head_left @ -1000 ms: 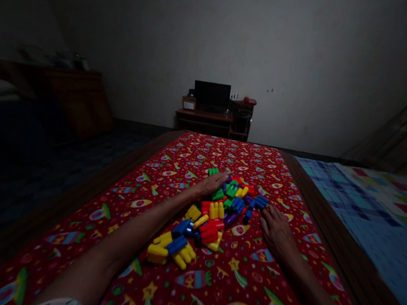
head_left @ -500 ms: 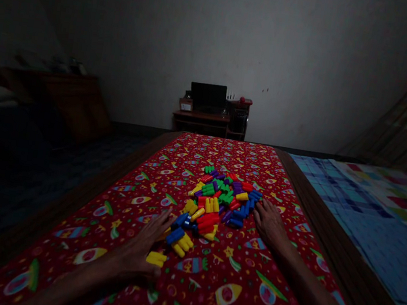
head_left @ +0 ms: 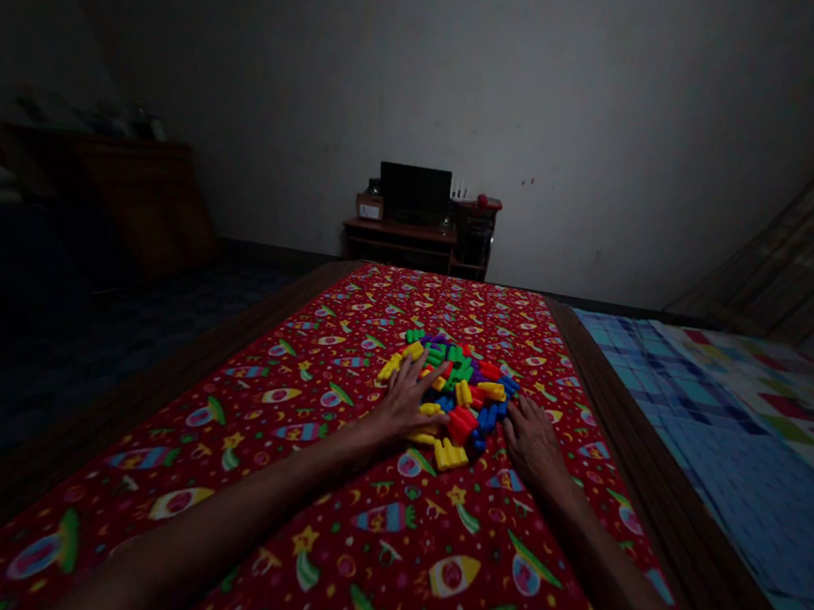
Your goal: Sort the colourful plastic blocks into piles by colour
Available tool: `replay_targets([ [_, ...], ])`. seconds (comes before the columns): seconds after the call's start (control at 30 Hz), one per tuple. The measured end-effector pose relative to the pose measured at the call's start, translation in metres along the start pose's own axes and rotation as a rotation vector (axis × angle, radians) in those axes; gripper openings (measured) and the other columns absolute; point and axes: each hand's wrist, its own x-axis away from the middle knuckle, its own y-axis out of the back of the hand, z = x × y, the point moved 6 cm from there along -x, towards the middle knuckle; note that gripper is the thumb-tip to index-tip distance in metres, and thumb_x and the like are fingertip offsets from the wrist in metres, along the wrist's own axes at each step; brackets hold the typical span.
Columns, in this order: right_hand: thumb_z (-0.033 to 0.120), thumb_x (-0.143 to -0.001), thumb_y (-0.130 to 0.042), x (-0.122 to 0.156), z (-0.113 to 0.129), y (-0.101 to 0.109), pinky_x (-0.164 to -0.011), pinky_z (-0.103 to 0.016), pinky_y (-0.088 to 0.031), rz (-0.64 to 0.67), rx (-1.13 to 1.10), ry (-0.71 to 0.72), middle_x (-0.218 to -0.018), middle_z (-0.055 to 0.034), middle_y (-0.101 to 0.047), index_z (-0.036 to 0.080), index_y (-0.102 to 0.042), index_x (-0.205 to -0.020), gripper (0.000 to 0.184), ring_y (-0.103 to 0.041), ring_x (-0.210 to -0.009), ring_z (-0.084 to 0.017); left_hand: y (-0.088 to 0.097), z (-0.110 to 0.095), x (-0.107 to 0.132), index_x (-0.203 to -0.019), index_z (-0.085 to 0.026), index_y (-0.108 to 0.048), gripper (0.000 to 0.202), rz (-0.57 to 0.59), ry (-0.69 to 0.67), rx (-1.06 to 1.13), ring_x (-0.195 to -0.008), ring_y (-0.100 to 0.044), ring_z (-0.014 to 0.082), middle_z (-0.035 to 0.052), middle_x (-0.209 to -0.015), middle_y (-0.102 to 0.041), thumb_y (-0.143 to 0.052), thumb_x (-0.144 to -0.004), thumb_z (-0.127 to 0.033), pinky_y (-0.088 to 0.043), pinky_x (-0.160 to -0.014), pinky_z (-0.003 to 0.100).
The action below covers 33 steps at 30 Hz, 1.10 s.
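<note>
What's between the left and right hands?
Head view: between the left hand and right hand lie coloured blocks, red, yellow and blue among them, on the red patterned cloth.

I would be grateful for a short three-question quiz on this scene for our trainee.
1. True or false: the left hand reaches over the blocks with its fingers spread, while the right hand is at their right edge.
2. Choose one. The main colour of the cloth under the blocks is:
A) blue
B) red
C) white
3. Fill the gap: the lowest block in the picture is ____.

Key: 1. True. 2. B. 3. Yellow.
</note>
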Motion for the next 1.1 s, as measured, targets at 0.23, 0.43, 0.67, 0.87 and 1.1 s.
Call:
replay_targets([
  [0.23,0.028,-0.095,-0.032,0.003,0.001,0.001,-0.102,-0.049,-0.041,-0.034,0.006,0.006,-0.125,-0.0182,-0.059,0.015,-0.062,-0.115,0.038,-0.051,-0.121,-0.029,0.004,-0.088,0.031,-0.145,-0.031,-0.038,0.052,0.074,-0.53,-0.149,-0.147,-0.014,0.0317,0.0081,-0.157,-0.03,-0.043,-0.095,-0.046,-0.006,-0.115,0.063],
  [0.43,0.027,-0.095,-0.033,0.003,0.0,-0.002,-0.103,-0.049,-0.04,-0.02,0.012,0.008,-0.126,-0.0194,-0.059,0.013,-0.062,-0.117,0.038,-0.05,-0.122,-0.03,-0.021,-0.108,0.026,-0.131,-0.03,-0.054,0.037,0.15,-0.711,-0.271,-0.143,-0.027,0.0252,0.0006,-0.146,-0.048,-0.041,-0.096,-0.034,-0.008,-0.119,0.055],
  [0.67,0.028,-0.096,-0.035,0.002,0.0,0.0,-0.103,-0.051,-0.04,-0.033,-0.026,-0.01,-0.126,-0.0182,-0.059,0.014,-0.06,-0.123,0.04,-0.051,-0.121,-0.03,-0.007,-0.068,-0.015,-0.13,-0.029,-0.055,0.037,0.116,-0.568,-0.347,-0.14,-0.032,0.0273,0.0035,-0.147,-0.046,-0.048,-0.094,-0.036,-0.011,-0.118,0.054],
  [0.87,0.026,-0.095,-0.035,-0.003,-0.002,0.009,-0.094,-0.046,-0.048,-0.065,-0.223,-0.009,-0.113,-0.0147,-0.063,0.018,-0.06,-0.123,0.038,-0.058,-0.105,-0.027,0.026,-0.039,0.035,-0.142,-0.035,-0.043,0.048,0.119,-0.399,-0.32,-0.142,-0.027,0.0298,0.0022,-0.153,-0.037,-0.047,-0.094,-0.042,-0.01,-0.117,0.057],
  [1.1,0.036,-0.096,-0.037,-0.001,-0.001,-0.001,-0.102,-0.053,-0.041,-0.038,-0.118,-0.016,-0.131,-0.0192,-0.054,0.016,-0.052,-0.134,0.046,-0.048,-0.124,-0.032,0.023,0.017,0.045,-0.15,-0.034,-0.026,0.069,0.073,-0.123,-0.203,-0.146,-0.009,0.0393,0.0087,-0.162,-0.011,-0.051,-0.089,-0.055,-0.017,-0.111,0.067],
])
